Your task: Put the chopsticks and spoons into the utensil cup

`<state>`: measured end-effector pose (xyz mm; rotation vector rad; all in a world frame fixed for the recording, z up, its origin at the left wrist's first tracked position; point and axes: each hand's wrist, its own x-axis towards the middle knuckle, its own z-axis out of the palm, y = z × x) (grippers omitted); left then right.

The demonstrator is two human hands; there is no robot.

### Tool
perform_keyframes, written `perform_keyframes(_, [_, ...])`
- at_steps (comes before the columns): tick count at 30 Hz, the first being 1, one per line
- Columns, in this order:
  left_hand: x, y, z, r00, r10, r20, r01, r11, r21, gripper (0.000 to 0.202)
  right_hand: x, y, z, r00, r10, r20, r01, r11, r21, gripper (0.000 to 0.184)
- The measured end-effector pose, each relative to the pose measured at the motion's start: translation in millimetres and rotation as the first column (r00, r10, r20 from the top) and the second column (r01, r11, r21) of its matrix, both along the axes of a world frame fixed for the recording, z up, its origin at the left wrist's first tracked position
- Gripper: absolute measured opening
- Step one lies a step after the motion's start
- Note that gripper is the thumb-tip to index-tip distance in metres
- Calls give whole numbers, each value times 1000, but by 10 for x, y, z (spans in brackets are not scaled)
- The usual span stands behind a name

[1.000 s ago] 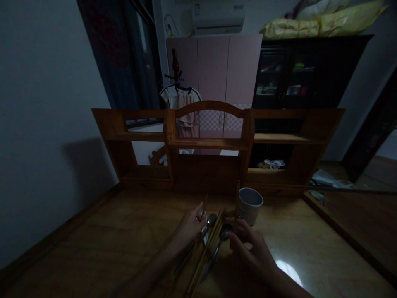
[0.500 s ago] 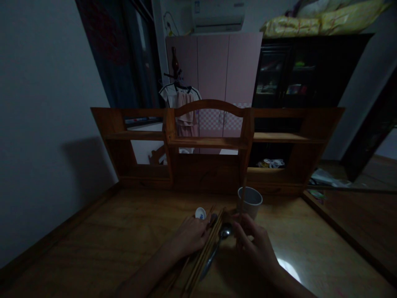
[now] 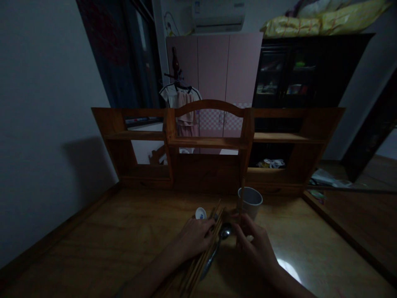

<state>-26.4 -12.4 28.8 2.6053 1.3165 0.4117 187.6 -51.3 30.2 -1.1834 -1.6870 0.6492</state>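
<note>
My right hand (image 3: 256, 240) is closed, pinching a wooden chopstick (image 3: 242, 194) that stands upright in front of a grey cup (image 3: 252, 203). My left hand (image 3: 197, 236) is closed on a thin chopstick whose tip shows past the fingers, at the left side of a bundle of chopsticks (image 3: 203, 263) lying on the table. A metal spoon (image 3: 226, 232) lies between the bundle and my right hand, bowl away from me. Just beyond my left hand is a small white piece with a blue mark (image 3: 201, 213), perhaps a ceramic spoon; part of it is hidden.
A wooden shelf unit (image 3: 207, 142) runs along the back of the wooden table (image 3: 102, 240). A wall (image 3: 46, 124) borders the left side. A bright light reflection (image 3: 289, 269) lies on the tabletop right of my right arm. The room is dim.
My left hand has moved slightly right and away from me, and the chopstick tip beside it has shifted the same way. My right hand and its chopstick have barely moved.
</note>
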Motion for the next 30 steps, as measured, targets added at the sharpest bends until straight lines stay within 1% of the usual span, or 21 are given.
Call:
perform_keyframes(4, [24,-9,-27,998,28,-64,-23,997,74,22,4,-2,-1,1000,3,19,-3,1000,16,22])
perform_keyframes(10, [15,-17,-33,996,24,-89,-16,996,90,19,15,6,-12,999,21,39,-22,1000,20,22])
perform_keyframes(12, [17,-9,-51,996,17,-83,-10,996,85,22,14,8,-14,999,13,48,-14,1000,26,22])
perform_keyframes(16, [22,22,-98,997,36,-73,-32,998,51,36,10,7,-5,998,5,57,-8,999,38,23])
perform_keyframes(18, [17,34,-103,998,28,-47,-27,999,28,37,9,3,3,998,11,56,-13,999,39,23])
perform_keyframes(21, [5,42,-85,1000,2,4,-3,1000,13,33,8,0,7,998,14,59,-15,999,30,24])
perform_keyframes(23, [1,42,-68,999,10,32,-11,1000,7,31,8,3,4,998,3,68,-5,999,35,25])
perform_keyframes(26, [8,41,-51,990,75,120,-72,997,-32,31,10,11,0,997,-12,82,7,998,61,25])
perform_keyframes(30, [24,56,-59,930,183,320,-166,983,-79,42,13,14,4,997,4,82,-9,998,68,24])
